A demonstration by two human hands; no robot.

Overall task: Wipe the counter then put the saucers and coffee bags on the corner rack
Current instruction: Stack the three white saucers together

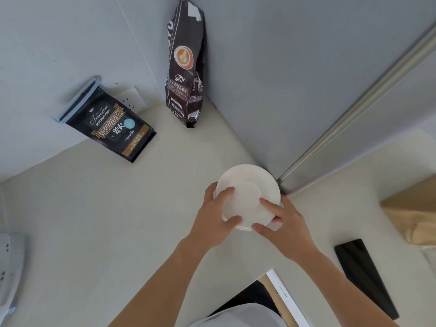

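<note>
Two hands meet over a small stack of white saucers (247, 192) near the inner corner of the pale surface (106, 220). Our left hand (215, 219) clasps the stack's left rim, its fingers (227, 192) curled onto the top saucer and the thumb pressed at the near edge. Our right hand (284, 228) grips the right and near rim, with two fingers lying across the top saucer. We count at least two saucers from the edges showing below the top one, though the exact number is hard to tell. We cannot tell whether the stack rests on the surface or is raised just above it.

Well apart from the saucers, a tall dark coffee bag (185, 67) stands upright in the far corner, leaning on the grey wall (295, 67). To its left a shorter black coffee bag (113, 125), sealed with a pale blue clip (77, 100), leans against the other wall, just beside a white wall socket (135, 99). On the right, a black phone (365, 277) lies flat on the surface, near a brown paper bag (412, 213).
</note>
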